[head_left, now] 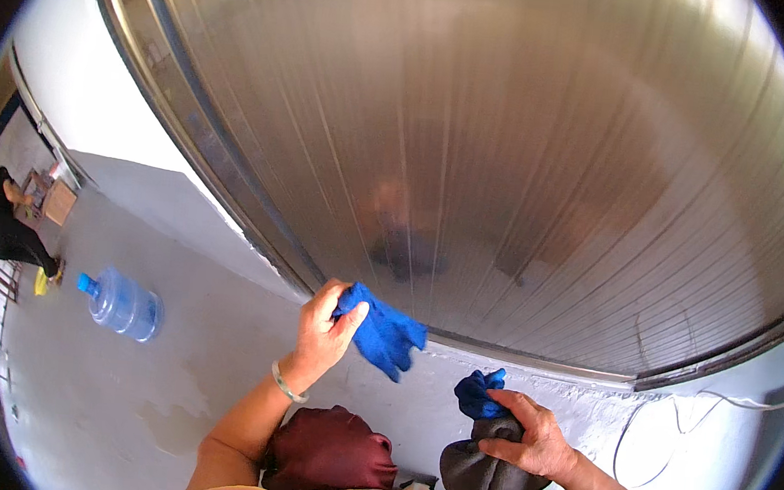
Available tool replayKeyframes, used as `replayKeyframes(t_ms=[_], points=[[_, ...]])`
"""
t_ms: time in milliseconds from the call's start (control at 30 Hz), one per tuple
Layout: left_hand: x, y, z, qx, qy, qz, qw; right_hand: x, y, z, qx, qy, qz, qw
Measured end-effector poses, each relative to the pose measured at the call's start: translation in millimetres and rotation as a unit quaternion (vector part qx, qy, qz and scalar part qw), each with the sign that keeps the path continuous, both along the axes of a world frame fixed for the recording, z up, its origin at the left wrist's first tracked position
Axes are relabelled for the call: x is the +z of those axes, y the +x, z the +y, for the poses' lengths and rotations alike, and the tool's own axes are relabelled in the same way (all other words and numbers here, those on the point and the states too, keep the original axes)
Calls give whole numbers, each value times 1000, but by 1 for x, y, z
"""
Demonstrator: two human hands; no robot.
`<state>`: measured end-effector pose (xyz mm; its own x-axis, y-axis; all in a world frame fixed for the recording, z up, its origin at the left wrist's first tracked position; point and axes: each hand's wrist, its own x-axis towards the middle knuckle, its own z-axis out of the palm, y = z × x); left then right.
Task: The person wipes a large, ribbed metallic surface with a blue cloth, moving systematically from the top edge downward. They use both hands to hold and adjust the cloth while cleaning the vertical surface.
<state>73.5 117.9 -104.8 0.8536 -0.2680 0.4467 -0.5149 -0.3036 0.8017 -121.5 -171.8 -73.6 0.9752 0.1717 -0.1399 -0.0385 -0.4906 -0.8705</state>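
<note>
And here, just in front of the lower edge of the ribbed panel, the blue cloth is held up by the left hand! It is pinched at one end between thumb and bent fingers, and its long axis is slanted: from the grip by the panel's edge, the loose end is pointed down and rightward, away from the panel, its border scalloped into lobes. A pale bracelet is worn at that wrist.

Farther right along the panel's lower edge, a dark grey item is grasped by the right hand, thumb and fingers closed about its upper part. A blue bundle is bunched at the fingertips, on the panel side of the grey item (whether it is gripped too cannot be told).

Out to the left of the panel, a blue-capped water bottle is seen on the floor, and beyond it, farther from the panel, a person in dark clothing is seen near a cardboard box.
</note>
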Motion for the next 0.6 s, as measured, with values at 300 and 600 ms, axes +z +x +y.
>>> replayKeyframes(t_ms=[300,600], points=[[75,10,-76,59,64,-369,925,7,-4,-10,16,53,-81,995],[25,19,-95,129,78,-289,945,5,-3,-17,19,85,-83,993]])
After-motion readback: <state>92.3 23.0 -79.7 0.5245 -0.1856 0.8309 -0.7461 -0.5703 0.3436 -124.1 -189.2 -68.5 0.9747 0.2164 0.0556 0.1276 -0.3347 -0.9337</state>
